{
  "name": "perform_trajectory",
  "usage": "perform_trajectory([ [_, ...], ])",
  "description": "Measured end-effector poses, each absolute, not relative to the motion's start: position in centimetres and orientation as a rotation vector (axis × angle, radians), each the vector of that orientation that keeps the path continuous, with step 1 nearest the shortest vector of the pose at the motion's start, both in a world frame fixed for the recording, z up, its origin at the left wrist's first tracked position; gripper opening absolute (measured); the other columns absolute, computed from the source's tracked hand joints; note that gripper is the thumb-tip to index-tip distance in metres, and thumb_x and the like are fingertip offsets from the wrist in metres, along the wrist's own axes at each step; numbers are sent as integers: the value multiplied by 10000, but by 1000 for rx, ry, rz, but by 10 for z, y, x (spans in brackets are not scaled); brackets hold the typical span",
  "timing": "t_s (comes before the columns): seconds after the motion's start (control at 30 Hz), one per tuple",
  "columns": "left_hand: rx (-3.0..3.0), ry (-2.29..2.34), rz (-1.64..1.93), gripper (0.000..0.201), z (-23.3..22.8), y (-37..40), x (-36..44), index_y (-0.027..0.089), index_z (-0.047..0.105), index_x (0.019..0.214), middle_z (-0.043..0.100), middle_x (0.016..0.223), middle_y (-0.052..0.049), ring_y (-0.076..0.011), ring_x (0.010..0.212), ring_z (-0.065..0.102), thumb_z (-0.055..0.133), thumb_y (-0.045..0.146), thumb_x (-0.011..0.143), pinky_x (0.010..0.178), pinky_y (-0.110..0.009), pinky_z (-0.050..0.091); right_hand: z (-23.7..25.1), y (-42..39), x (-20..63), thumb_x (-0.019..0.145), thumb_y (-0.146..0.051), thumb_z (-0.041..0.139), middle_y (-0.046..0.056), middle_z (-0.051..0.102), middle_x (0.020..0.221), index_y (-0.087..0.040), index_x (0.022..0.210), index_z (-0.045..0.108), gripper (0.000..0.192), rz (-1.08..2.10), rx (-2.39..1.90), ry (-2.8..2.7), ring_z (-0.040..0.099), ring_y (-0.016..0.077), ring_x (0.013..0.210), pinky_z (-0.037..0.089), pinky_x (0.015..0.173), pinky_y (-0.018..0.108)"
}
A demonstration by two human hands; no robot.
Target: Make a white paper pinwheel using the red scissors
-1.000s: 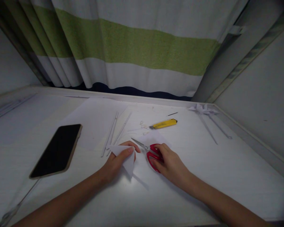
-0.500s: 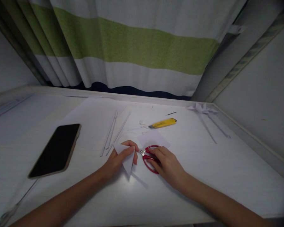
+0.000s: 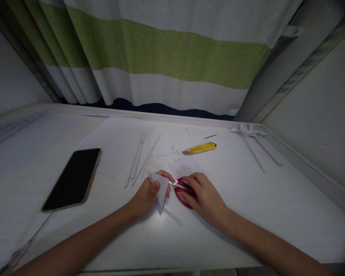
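Left hand (image 3: pixel 146 194) pinches folded paper (image 3: pixel 161 186); right hand (image 3: pixel 202 195) apparently grips red scissors (image 3: pixel 180 190).

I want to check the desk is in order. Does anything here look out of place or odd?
Little stands out. Small white paper scraps lie loose beside the yellow utility knife. The left hand holds a folded white paper piece; the right hand grips red-handled scissors at its edge. The black phone lies flat.
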State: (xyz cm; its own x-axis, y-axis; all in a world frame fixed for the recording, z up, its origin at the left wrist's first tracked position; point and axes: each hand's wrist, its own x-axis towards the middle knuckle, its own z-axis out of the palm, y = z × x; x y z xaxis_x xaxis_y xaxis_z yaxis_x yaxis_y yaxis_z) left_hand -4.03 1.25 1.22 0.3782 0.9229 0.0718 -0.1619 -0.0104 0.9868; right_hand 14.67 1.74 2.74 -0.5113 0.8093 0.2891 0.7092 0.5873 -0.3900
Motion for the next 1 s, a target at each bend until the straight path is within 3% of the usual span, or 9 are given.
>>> perform_trajectory([
  [0.13,1326,839,1019,492,21,7,-31,154,452,845,450,588,33,-69,449,382,502,602,648,409,-173,292,31,7,141,767,-356,511,130,510,982,-123,1114,432,425,309,-957,-2365,472,220,909,443,757,366],
  [0.23,1333,781,1001,484,25,1,-25,168,419,890,457,653,25,-84,521,403,521,577,652,460,-179,321,30,-1,135,748,-399,524,148,486,1063,-128,1184,358,539,305,-798,-2439,456,239,971,435,794,382],
  [0.33,1352,722,1013,439,24,-1,-24,166,429,878,467,718,6,-102,615,433,512,549,681,553,-199,355,28,-5,132,788,-324,494,125,504,1035,-159,1208,329,480,417,-882,-2425,475,219,943,443,782,370],
  [0.5,1284,694,974,458,19,0,-26,172,396,880,452,651,18,-92,515,418,500,569,675,476,-202,352,28,0,137,772,-299,528,89,519,1004,-205,1173,355,446,600,-929,-2312,481,203,923,432,781,356],
  [0.67,1314,649,989,448,21,-2,-23,165,418,871,464,687,5,-108,587,430,511,557,675,548,-217,357,33,-1,135,704,-363,599,79,537,950,-188,1160,339,553,621,-888,-2340,489,195,845,429,732,334],
  [0.83,1405,679,995,396,17,1,-27,174,431,878,485,696,0,-129,637,450,498,526,709,605,-238,362,35,1,134,772,-290,526,68,539,927,-189,1137,364,412,691,-895,-2334,483,174,822,423,714,309],
  [1.0,1383,595,999,460,17,5,-31,175,421,874,521,678,-11,-131,610,477,507,576,667,586,-239,374,32,4,137,723,-346,581,27,532,833,-205,1159,351,512,776,-900,-2264,484,148,731,420,664,283],
])
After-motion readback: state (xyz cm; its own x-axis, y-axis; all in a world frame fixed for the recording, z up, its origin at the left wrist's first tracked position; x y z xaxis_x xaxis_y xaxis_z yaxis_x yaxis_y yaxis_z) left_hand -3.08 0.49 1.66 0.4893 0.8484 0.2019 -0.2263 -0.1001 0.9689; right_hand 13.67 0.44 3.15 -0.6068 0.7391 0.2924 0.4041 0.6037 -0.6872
